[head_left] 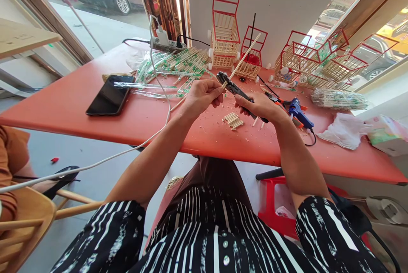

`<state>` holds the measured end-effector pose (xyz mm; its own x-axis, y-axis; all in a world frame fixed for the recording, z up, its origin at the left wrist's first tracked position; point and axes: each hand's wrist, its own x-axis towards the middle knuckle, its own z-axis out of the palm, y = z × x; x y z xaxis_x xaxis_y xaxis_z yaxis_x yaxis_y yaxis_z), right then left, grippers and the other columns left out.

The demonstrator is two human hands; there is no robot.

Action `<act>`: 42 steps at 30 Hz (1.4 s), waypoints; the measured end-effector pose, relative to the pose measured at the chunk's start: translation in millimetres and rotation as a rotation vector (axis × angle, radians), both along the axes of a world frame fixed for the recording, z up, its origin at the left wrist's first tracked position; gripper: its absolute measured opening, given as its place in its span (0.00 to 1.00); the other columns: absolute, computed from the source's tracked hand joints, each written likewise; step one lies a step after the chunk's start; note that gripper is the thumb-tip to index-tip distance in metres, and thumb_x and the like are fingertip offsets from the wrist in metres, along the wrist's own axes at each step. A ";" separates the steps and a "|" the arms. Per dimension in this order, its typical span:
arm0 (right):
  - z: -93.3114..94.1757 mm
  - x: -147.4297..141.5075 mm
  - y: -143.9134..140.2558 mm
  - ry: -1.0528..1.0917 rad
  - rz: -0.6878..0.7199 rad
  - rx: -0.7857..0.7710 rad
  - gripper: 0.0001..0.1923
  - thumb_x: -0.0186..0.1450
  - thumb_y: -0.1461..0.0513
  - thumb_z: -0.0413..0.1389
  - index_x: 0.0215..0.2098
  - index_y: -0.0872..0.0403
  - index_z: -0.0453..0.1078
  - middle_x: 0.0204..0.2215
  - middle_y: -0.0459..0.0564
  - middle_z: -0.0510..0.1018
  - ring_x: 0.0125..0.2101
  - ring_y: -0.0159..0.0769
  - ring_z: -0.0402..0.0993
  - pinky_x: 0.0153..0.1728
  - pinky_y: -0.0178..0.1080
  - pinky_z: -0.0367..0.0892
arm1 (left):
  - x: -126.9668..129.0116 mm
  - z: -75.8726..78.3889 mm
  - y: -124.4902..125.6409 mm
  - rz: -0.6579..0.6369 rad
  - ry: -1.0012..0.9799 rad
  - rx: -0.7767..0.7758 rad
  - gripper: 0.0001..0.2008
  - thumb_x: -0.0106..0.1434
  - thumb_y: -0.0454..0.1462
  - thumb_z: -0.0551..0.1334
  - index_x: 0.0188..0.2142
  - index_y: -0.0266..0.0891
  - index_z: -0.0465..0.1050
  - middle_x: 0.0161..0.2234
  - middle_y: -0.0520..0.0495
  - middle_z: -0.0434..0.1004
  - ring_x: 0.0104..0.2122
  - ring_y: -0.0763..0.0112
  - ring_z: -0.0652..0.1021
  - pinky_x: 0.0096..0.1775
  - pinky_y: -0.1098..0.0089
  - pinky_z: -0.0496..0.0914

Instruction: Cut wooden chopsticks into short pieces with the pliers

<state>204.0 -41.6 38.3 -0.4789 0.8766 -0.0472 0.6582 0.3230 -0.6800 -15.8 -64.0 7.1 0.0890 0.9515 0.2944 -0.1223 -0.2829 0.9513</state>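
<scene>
Between thumb and fingers, my left hand [205, 96] pinches a thin wooden stick [245, 57] that slants up to the right. My right hand [256, 106] is wrapped round the handles of dark pliers [234, 87]. The jaws of the pliers are at the stick, just beyond my left fingertips; whether they bite into it I cannot tell. Below my hands lies a small pile of short cut sticks [233, 120] on the red table, with a couple of loose pieces and wood crumbs near it.
Wrapped chopsticks [181, 62] are heaped behind my left hand, near a phone [111, 95]. A white cable [140, 144] crosses the table's front edge. Small stick-built carts [225, 30] stand at the back. A blue glue gun [300, 113] lies right. Someone sits at far left.
</scene>
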 end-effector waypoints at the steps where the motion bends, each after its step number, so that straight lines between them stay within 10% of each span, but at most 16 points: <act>1: -0.8 -0.5 -0.1 -0.003 0.003 0.013 0.38 0.64 0.29 0.54 0.33 0.56 0.76 0.27 0.53 0.81 0.25 0.33 0.75 0.26 0.36 0.66 | -0.6 -0.2 0.2 -0.005 0.002 -0.006 0.11 0.64 0.31 0.71 0.26 0.35 0.75 0.20 0.50 0.75 0.18 0.78 0.73 0.22 0.76 0.68; 42: -28.9 -19.2 4.7 -0.339 -0.207 0.377 0.38 0.73 0.36 0.47 0.17 0.54 0.65 0.15 0.50 0.68 0.19 0.33 0.65 0.26 0.40 0.52 | -5.9 -5.9 15.2 0.040 0.042 -0.127 0.16 0.67 0.22 0.63 0.23 0.33 0.73 0.16 0.53 0.72 0.13 0.82 0.68 0.19 0.78 0.62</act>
<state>184.8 -36.9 9.4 -0.3074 0.9369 0.1665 0.8960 0.3439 -0.2809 -21.6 -48.8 1.1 0.0603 0.9838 0.1686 -0.0723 -0.1642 0.9838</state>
